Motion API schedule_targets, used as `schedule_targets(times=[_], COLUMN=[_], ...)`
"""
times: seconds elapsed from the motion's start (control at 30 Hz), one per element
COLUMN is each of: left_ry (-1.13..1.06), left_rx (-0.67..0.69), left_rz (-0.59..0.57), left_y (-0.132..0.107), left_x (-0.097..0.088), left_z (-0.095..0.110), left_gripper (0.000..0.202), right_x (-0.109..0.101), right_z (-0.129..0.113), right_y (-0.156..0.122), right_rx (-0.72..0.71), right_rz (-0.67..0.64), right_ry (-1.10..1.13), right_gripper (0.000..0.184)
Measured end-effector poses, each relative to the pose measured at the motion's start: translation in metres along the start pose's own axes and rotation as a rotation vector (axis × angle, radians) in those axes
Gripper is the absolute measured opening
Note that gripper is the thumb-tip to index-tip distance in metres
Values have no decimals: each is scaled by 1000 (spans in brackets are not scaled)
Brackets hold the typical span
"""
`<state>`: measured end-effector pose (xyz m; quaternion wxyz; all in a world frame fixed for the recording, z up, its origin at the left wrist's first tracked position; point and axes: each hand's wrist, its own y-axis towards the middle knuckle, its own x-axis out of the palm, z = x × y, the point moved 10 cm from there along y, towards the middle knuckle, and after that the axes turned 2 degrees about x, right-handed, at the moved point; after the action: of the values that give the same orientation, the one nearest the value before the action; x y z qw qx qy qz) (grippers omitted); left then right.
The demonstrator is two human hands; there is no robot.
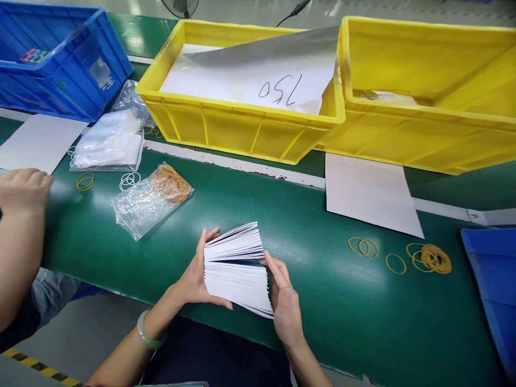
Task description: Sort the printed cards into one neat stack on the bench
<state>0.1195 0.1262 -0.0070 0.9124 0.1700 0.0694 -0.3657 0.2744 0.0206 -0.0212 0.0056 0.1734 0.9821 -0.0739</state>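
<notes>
Between my two hands is a thick stack of white cards or folded sheets [236, 282], its edges turned up toward me. A gap splits the stack into an upper and a lower part. My left hand [197, 277] wraps the left side, thumb along the lower edge and fingers behind the top. On the right side, my right hand [286, 301] grips the edge, with fingertips at the gap. Loose tan rubber bands [435, 259] lie on the green table [322, 317] to the right. To the left rests a clear bag of rubber bands [171, 184].
Two yellow bins [242, 126] [423, 134] stand along the back, one holding a sheet marked 750. A blue bin [64, 80] is at back left, another blue container [489, 285] at right. A plastic-wrapped white bundle [108, 142] lies left. Another person's arm [20, 231] rests at far left.
</notes>
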Motion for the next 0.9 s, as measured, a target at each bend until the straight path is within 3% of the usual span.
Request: schedule_targets(times=[0.27, 0.47, 0.67, 0.9], left_ry=[1, -11, -8, -32], left_rx=[-8, -10, -9, -32], left_rz=[-9, -7, -10, -1], left_y=[0, -1, 0, -2], left_x=[1, 1, 2, 1], left_z=[-1, -2, 0, -4], left_gripper=[152, 153, 154, 148], right_x=[-6, -1, -7, 0], right_z=[-2, -7, -6, -15], right_y=[8, 17, 15, 23], right_rx=[-39, -23, -55, -63], right_rz=[49, -5, 32, -5], right_ry=[65, 61, 60, 28], right_gripper=[46, 55, 39, 49])
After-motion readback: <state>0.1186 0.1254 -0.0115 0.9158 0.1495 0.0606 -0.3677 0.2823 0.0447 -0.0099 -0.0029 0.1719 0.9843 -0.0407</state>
